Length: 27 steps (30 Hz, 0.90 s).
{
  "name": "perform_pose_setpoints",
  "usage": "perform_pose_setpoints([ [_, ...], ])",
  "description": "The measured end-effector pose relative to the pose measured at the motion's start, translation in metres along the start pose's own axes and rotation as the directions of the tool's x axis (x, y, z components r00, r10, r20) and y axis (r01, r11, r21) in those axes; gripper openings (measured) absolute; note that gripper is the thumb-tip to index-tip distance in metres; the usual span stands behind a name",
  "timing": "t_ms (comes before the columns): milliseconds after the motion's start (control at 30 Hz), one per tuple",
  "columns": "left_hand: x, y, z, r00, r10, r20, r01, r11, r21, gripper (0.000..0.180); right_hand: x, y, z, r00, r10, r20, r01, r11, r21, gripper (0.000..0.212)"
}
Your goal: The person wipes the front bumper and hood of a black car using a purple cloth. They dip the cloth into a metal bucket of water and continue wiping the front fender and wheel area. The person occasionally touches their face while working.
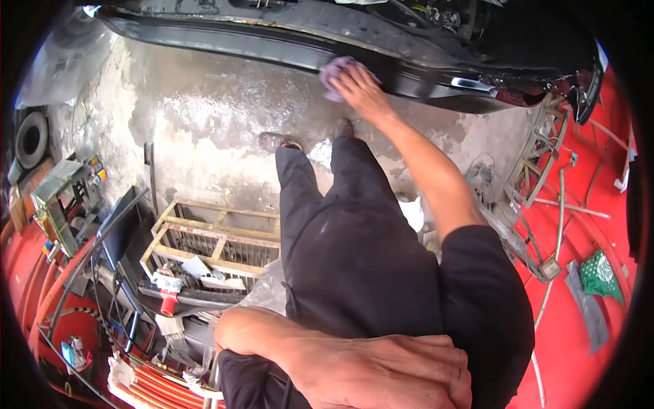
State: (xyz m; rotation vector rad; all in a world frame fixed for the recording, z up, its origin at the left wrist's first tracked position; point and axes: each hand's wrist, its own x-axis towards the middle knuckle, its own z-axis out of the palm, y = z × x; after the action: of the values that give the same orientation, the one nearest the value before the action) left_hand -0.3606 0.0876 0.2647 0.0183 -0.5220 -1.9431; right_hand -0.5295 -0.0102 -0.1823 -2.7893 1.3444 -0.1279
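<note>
My right hand (361,88) reaches far forward and presses a crumpled purple cloth (335,73) against the lower edge of a black car body panel (238,46). Its fingers lie over the cloth and partly hide it. Close to the camera, my left hand (388,371) is held across my body at the bottom of the view. The back of this hand faces up and its fingers bend downward. Whatever those fingers may hold is hidden beneath them.
Wooden frames (218,235) lie over a dark slatted crate at left. A tyre (32,138) and red hoses (160,385) are further left. Metal framework (538,150) and a green bag (601,276) lie on the right, by red sheeting. The concrete floor (204,123) is wet and patchy.
</note>
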Motion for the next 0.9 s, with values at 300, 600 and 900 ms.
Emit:
perform_pose_setpoints([
  [300, 0.018, -0.021, 0.036, 0.973, 0.125, 0.193, -0.145, 0.985, 0.095, 0.034, -0.178, 0.143, -0.103, 0.95, -0.025, 0.31, 0.06, 0.993, -0.105, 0.067],
  [600, -0.025, 0.037, -0.024, 0.967, -0.012, 0.256, -0.149, 0.785, 0.602, 0.022, -0.162, 0.114, -0.071, 0.926, -0.041, 0.376, 0.083, 0.992, -0.097, 0.07],
  [900, -0.279, 0.025, -0.155, 0.279, 0.24, -0.93, 0.881, 0.32, 0.347, 0.026, 0.104, -0.044, 0.003, 0.984, -0.17, 0.061, 0.162, 0.981, 0.107, 0.061],
])
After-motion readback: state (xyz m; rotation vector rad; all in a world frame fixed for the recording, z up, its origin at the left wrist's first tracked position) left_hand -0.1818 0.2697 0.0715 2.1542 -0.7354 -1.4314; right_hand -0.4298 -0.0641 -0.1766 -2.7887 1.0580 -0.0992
